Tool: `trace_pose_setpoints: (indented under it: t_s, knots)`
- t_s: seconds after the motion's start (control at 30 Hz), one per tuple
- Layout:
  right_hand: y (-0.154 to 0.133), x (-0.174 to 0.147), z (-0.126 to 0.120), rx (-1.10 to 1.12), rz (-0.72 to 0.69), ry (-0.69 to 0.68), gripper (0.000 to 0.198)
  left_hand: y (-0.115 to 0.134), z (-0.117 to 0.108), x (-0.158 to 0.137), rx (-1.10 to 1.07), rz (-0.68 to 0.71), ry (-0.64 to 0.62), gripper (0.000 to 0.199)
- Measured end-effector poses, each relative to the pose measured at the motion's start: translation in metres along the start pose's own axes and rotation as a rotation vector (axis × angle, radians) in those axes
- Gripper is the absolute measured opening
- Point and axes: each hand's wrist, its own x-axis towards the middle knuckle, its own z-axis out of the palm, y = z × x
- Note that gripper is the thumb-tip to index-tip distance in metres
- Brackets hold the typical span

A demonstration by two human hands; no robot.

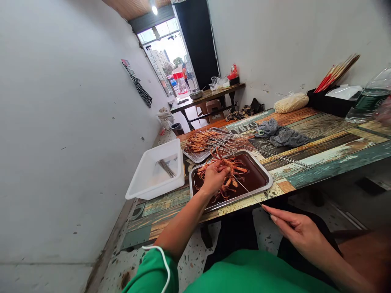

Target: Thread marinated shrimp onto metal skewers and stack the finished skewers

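Note:
My left hand (215, 177) is closed on a reddish-brown food piece with long thin strands (233, 165), resembling squid tentacles. It is held above a metal tray (269, 184) of dark red-brown liquid, where more such pieces lie. A thin metal skewer (249, 192) runs from that piece across the tray's near rim to my right hand (297, 228), whose thumb and fingers pinch its near end. The skewer's far tip is hidden at the food and my left fingers. Behind, a second tray (198, 158) carries skewered brownish-orange pieces (201, 140), their metal skewers pointing right.
On the left stands a white plastic tub (137, 179) with several metal skewers (167, 168). Grey cloths (288, 136) lie right of the trays. Farther back are a pale bagged bundle (291, 102), a black box (332, 103) with red-ended sticks, and a large clear bottle (371, 99).

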Motion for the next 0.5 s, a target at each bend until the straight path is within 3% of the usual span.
trace_pose_setpoints:
  t_s: [0.23,0.5]
  knots:
    - [0.009,-0.006,0.009,-0.298,-0.258,0.095,0.040,0.005,0.005,-0.004,-0.068,-0.036,0.021,0.026]
    - [0.005,-0.008,0.010,-0.323,-0.301,0.118,0.039,0.004,0.007,-0.003,-0.067,-0.025,0.051,0.023]
